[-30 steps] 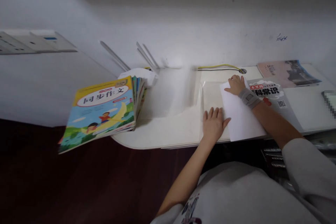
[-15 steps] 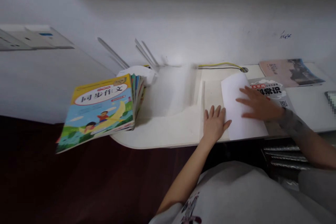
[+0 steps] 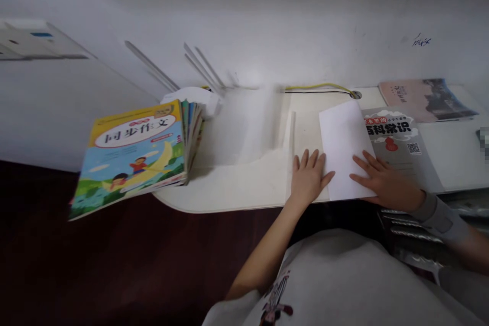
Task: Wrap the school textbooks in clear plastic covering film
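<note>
A white sheet of paper lies over the left part of a grey book with red and black lettering on its cover. My left hand rests flat at the paper's left edge, fingers spread and thumb touching the paper. On the paper's lower right side is my right hand, fingers apart, its palm over the grey book; a wristband is on that wrist. A pale, see-through sheet edge shows just left of my left hand. Neither hand grasps anything.
A stack of children's books overhangs the left end of the white table. Behind it stands a white router with antennas. A pink booklet lies at the back right, and a yellow cable runs along the wall.
My right hand has come down and toward me onto the paper's lower right side, uncovering more of the grey book's title. My left hand stays flat in place. The view has shifted slightly.
</note>
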Demonstrator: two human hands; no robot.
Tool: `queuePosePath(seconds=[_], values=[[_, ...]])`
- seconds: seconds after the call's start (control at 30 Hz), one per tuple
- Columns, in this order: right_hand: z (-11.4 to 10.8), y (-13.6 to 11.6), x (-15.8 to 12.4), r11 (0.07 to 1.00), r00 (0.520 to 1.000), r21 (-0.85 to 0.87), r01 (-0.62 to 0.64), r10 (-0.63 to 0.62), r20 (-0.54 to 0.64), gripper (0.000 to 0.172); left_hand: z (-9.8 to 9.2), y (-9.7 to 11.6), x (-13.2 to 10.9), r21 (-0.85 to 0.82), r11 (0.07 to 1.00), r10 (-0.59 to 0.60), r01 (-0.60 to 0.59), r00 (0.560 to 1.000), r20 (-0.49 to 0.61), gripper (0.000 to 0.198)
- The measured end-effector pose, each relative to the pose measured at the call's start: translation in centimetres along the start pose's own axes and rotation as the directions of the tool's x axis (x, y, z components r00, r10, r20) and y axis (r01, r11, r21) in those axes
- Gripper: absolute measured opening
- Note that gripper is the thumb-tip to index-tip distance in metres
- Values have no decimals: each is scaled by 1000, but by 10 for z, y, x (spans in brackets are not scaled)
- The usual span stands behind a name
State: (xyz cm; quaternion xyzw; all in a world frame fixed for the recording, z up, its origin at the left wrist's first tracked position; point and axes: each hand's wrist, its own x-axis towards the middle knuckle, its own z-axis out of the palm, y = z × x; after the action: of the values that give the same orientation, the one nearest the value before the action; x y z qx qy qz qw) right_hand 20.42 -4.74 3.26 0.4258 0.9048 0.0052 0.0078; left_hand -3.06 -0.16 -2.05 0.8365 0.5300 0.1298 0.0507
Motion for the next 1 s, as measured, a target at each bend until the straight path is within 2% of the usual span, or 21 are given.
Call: queuePosePath(seconds=[0.17,0.33,0.67,0.87,1.0], values=[[0,-6,3,999,999,-1,-34,34,-18,54,-2,-2,-1,-25,1000,14,-14,1000,17,60],[6,-7,3,999,998,3,-48,48,-31,56,-6,-4,-2,-70,997,36,-32,998,58,51],[3,-9,1,997,998,-38,-66,67,9,56,-6,-3,-7,-97,993,72,-73,997,-18,27],[0,-13,4,997,999,-66,-33,32,-15,56,-5,0,-6,-110,988,106,-111,993,-46,28],[-2,-21,13,996,998,-72,58,-60,-21,46,-6,-4,-7,-108,985,141,-138,990,18,31]])
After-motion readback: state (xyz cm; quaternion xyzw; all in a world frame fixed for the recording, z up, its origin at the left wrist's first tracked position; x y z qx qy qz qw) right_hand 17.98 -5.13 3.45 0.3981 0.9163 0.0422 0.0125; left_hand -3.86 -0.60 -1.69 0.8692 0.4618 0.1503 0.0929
